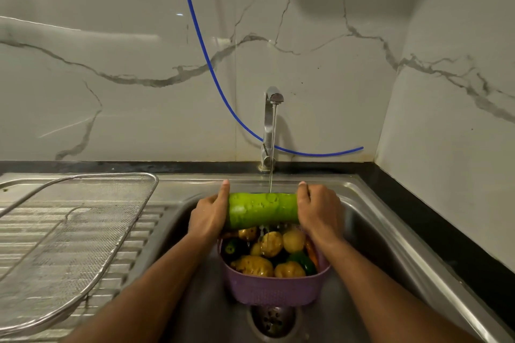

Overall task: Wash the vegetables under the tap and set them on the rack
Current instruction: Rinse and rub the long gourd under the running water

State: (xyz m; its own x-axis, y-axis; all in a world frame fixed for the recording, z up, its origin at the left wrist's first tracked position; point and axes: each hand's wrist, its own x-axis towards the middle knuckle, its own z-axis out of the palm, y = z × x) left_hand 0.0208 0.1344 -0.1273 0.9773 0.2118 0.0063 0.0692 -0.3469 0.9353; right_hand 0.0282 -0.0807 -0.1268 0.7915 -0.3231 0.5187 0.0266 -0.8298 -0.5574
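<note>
A: Where is the gourd [263, 210] held?

B: Level under the tap [271, 125], in the stream, over the basket [267, 291] of potatoes [271, 243] in the sink [390, 234].

A: And the fingers?

B: The left hand [209, 213] is curled round one end, index finger straight along it; the right hand [317, 210] is wrapped round the other.

A: The rack [75, 234]?

B: It is seen left of the sink, on the drainboard.
</note>
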